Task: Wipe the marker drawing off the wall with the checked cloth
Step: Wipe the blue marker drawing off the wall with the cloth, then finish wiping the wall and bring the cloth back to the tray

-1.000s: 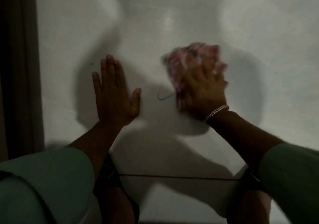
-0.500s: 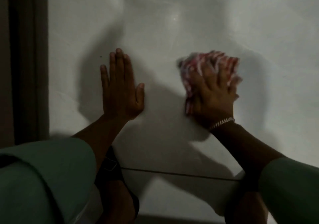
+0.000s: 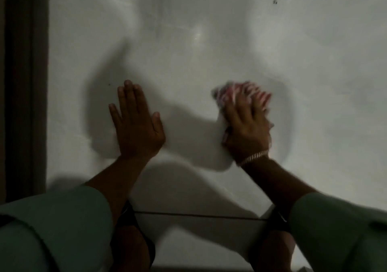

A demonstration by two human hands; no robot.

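Since a second ago my right hand (image 3: 248,125) has carried the red-and-white checked cloth (image 3: 234,92) off the short blue marker stroke that showed beside it, and that stroke is gone from view now; my left hand (image 3: 136,127) has stayed flat in its place. I press the cloth against the pale glossy wall (image 3: 209,41) under my right palm, fingers spread over it and holding it pinned rather than bunched in a fist. The cloth peeps out past my fingertips toward twelve o'clock and along the thumb side toward nine o'clock. It is blurred, so I judge I am mid-stroke.

My left hand lies open on the wall, fingers together, gripping nothing, well apart from the right hand at its nine o'clock. It only braces me.

What matters for the next stroke is the patch of wall between the two hands, at nine o'clock from the cloth, where the mark sat. I see no blue there, though shadow covers that stretch and a faint trace could hide in it. The right hand is the nearer one with the cloth, so I judge a sweep back toward nine o'clock would check it.

By count: two hands, one cloth, one pale chain bracelet (image 3: 253,156) on my right wrist, no marker line visible, and one small dark speck (image 3: 275,2) high at one o'clock.
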